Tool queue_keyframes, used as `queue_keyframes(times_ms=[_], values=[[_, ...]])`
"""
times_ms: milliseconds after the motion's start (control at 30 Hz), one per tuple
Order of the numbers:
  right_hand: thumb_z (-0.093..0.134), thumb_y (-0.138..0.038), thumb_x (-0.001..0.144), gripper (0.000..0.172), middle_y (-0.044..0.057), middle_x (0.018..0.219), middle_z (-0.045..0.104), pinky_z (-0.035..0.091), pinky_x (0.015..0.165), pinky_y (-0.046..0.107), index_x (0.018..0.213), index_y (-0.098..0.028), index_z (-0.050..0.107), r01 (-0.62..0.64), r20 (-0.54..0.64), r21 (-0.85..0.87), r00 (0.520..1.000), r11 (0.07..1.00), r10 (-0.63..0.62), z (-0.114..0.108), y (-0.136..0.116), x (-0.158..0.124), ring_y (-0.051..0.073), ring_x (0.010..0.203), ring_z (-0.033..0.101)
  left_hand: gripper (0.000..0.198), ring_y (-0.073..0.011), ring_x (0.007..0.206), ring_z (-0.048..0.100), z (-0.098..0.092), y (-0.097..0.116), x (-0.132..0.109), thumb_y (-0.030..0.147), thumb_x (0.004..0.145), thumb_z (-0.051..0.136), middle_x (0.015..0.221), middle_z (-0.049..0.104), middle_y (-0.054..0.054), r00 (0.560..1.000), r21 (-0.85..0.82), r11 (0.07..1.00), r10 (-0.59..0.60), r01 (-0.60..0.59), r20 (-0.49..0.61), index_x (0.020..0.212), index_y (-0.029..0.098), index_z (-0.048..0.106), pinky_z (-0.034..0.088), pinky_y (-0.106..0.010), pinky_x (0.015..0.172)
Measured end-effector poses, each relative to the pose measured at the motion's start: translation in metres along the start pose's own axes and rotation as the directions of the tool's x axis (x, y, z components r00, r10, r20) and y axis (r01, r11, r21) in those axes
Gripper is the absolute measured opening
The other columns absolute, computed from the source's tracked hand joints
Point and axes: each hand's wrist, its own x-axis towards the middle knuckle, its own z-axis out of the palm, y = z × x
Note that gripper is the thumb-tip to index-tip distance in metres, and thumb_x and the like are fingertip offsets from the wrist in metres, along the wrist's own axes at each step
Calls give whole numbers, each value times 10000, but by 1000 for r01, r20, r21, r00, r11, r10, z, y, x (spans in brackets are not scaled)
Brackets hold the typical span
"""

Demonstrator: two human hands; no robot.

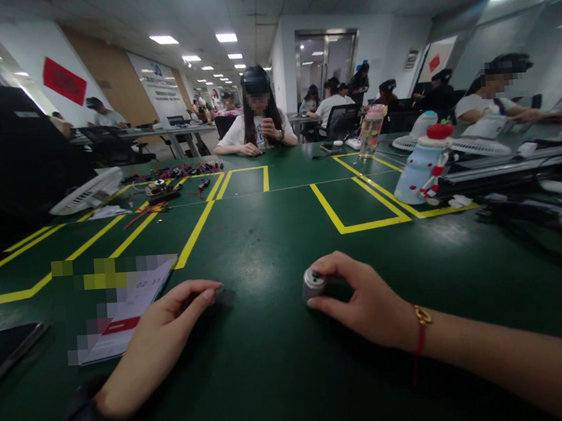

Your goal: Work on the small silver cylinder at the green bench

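Note:
My right hand (363, 301) rests on the green table (273, 236) with thumb and fingers wrapped round a small grey cylindrical part (313, 282) that stands on the surface. A red cord bracelet sits on that wrist. My left hand (167, 325) lies on the table to the left, fingers together and stretched forward, holding nothing visible. It lies next to a white printed card (125, 309). A dark band is on the left wrist.
A dark phone (8, 348) lies at the near left. Yellow tape lines (356, 199) mark boxes. Small parts and wires (165, 186) and a fan (87, 192) sit far left. Bottles (421, 164) and cables crowd the right. A person (256, 123) sits opposite.

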Motion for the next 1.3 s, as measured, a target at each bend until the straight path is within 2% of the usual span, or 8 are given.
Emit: queue_keyframes(times_ms=[100, 200, 333, 433, 567, 867, 1167, 1300], values=[[685, -336, 801, 331, 4, 1086, 604, 494, 892, 284, 1085, -225, 555, -8, 65, 33, 998, 999, 6, 14, -2, 1, 99, 966, 578, 380, -243, 1045, 638, -1, -4, 2, 581, 855, 562, 1084, 706, 4, 1000, -4, 1000, 13, -13, 10, 1104, 309, 656, 475, -365, 896], [734, -330, 750, 506, -2, 1110, 603, 488, 910, 276, 1192, -240, 506, -92, 77, 96, 993, 991, 84, 14, 2, 1, 95, 993, 581, 357, -242, 1079, 623, 3, 4, 3, 560, 874, 554, 1132, 690, 8, 999, -1, 1000, 11, -11, 38, 1128, 326, 646, 460, -382, 929], [766, -330, 710, 544, -14, 1095, 613, 486, 897, 254, 1183, -232, 515, -187, 134, 154, 977, 970, 167, 10, 2, 4, 87, 985, 589, 296, -227, 1124, 590, 23, 49, -1, 482, 916, 534, 1189, 657, 11, 972, -4, 980, 198, -199, 123, 1153, 348, 650, 429, -391, 989], [733, -315, 747, 404, -29, 1061, 618, 482, 850, 239, 1104, -233, 563, -176, 159, 162, 976, 971, 150, 10, 0, 5, 77, 945, 586, 225, -190, 1095, 592, 43, 90, -3, 373, 929, 548, 1165, 643, 16, 885, -41, 903, 427, -427, 183, 1105, 353, 687, 435, -358, 987], [720, -335, 764, 390, -34, 1045, 617, 473, 806, 236, 1110, -242, 565, -164, 161, 160, 977, 973, 138, 11, 1, 4, 76, 912, 581, 114, -195, 1035, 608, 58, 119, 0, 285, 856, 657, 1086, 660, 6, 862, -6, 881, 465, -473, 202, 902, 310, 758, 452, -367, 944], [677, -320, 789, 362, 5, 1025, 617, 459, 772, 240, 1106, -203, 546, -184, 161, 70, 972, 980, 171, -2, 3, 3, 92, 887, 576, 101, -188, 898, 626, 43, 115, 10, 331, 836, 671, 935, 677, -3, 895, -35, 897, 442, -441, 59, 850, 250, 730, 462, -339, 836], [668, -321, 795, 383, 27, 1057, 616, 490, 813, 258, 1131, -195, 533, -145, 151, 77, 980, 986, 132, -3, 10, 2, 107, 919, 585, 122, -303, 1041, 573, 86, 95, 5, 432, 774, 725, 1011, 698, -16, 933, 220, 914, 300, -341, 199, 793, 320, 769, 348, -517, 888], [665, -326, 799, 487, 21, 1163, 596, 494, 881, 273, 1256, -248, 517, -119, 144, 26, 983, 993, 114, -6, 11, 2, 117, 1000, 584, 199, -294, 1050, 581, 79, 96, 5, 434, 777, 718, 1048, 686, -23, 943, 184, 933, 275, -309, 189, 936, 321, 753, 379, -493, 904]])
